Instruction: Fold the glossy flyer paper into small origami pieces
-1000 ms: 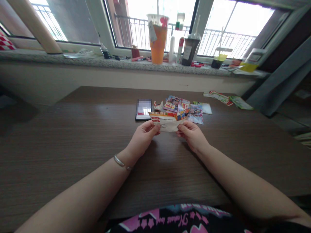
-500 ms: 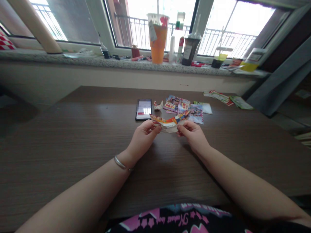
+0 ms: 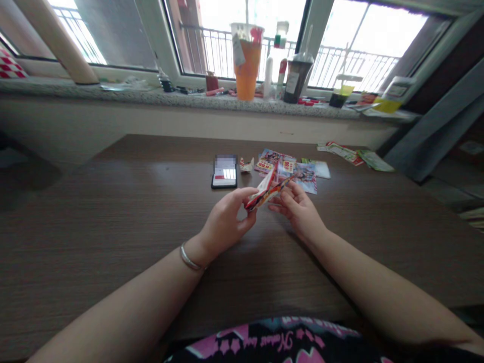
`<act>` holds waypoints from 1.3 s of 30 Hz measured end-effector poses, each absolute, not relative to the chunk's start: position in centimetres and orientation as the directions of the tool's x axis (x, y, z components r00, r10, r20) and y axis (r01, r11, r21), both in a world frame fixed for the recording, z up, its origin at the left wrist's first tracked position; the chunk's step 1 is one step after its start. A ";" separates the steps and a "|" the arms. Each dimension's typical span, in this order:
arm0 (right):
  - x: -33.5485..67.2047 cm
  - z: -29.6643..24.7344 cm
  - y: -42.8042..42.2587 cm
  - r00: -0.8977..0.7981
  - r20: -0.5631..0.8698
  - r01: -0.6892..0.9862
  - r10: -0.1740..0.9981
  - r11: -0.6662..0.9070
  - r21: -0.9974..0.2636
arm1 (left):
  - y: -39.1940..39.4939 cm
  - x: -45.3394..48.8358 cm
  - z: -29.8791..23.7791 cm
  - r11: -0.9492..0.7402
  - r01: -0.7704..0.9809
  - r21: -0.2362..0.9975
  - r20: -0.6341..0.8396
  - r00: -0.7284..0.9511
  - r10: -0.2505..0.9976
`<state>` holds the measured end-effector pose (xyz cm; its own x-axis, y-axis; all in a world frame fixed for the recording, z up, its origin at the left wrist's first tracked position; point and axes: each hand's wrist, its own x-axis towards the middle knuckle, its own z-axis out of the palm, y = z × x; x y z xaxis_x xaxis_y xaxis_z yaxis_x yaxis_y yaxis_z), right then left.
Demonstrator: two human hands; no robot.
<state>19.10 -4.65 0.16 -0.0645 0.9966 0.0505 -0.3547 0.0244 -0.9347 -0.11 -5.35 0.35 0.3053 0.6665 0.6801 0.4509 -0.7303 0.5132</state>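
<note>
A folded piece of colourful printed paper [image 3: 266,193] is held above the table, tilted with its right end higher and farther off. My left hand [image 3: 229,217] pinches its lower left end between thumb and fingers; a silver bangle circles that wrist. At the other end, my right hand [image 3: 298,205] has its thumb and forefinger closed at the paper's edge, while its lower fingers reach out beneath. Just beyond the hands lie a phone [image 3: 224,172] with a lit screen, a small crumpled paper piece [image 3: 246,165] and several printed leaflets [image 3: 304,175].
More printed slips [image 3: 346,153] lie at the table's far right. Behind the table [image 3: 113,217], the stone windowsill [image 3: 181,101] bears a tall orange drink cup [image 3: 246,68], a dark drink cup [image 3: 297,78], bottles and pens. A cardboard tube [image 3: 60,45] leans at the left.
The paper has turned from lying level across both hands to a slanted, more folded shape. My left hand has shifted slightly right with its grip changed; the right hand's lower fingers have loosened.
</note>
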 end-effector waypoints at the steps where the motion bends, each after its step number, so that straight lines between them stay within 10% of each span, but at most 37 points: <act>1: 19.1 0.2 -4.7 -0.081 0.029 -0.356 0.996 -0.002 -0.934 | -5.4 -0.2 0.2 -0.755 0.435 0.491 0.670 0.366 0.646; 17: 19.3 -1.0 -4.0 -0.124 -0.095 -0.392 0.988 -0.136 -0.910 | -5.1 -0.6 0.3 -0.709 0.312 0.632 0.458 0.587 0.667; 39: 19.1 -1.0 -4.3 -0.147 -0.024 -0.096 0.989 -0.039 -0.995 | -4.1 1.2 -1.3 -0.077 -0.068 0.995 0.090 0.207 0.974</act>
